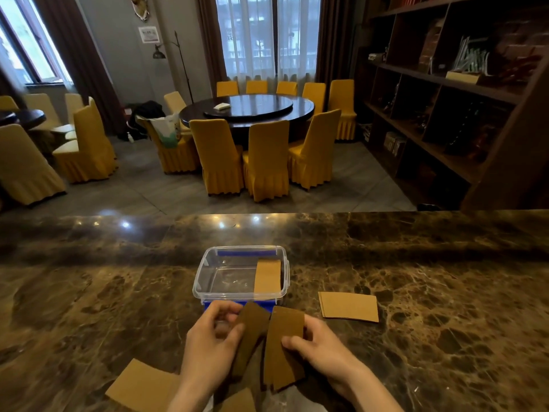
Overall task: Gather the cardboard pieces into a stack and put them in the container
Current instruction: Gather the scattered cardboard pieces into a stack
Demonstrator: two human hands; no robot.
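A clear plastic container (pixel 208 281) with blue clips stands on the marble counter, and one narrow cardboard strip (pixel 267 276) leans inside against its right wall. Just in front of it my left hand (pixel 208 346) pinches a dark narrow cardboard strip (pixel 252 331). My right hand (pixel 320 352) holds a small fan of similar strips (pixel 285 346) beside it. A stack of wider cardboard pieces (pixel 349 306) lies to the right of the container. Another cardboard piece (pixel 142 385) lies near the counter's front edge at the left, and a further piece (pixel 237 401) shows below my hands.
The dark marble counter (pixel 445 278) stretches across the whole view. Beyond it are a round dining table (pixel 246 110) ringed by yellow-covered chairs, and a wooden shelf unit (pixel 445 99) at the right.
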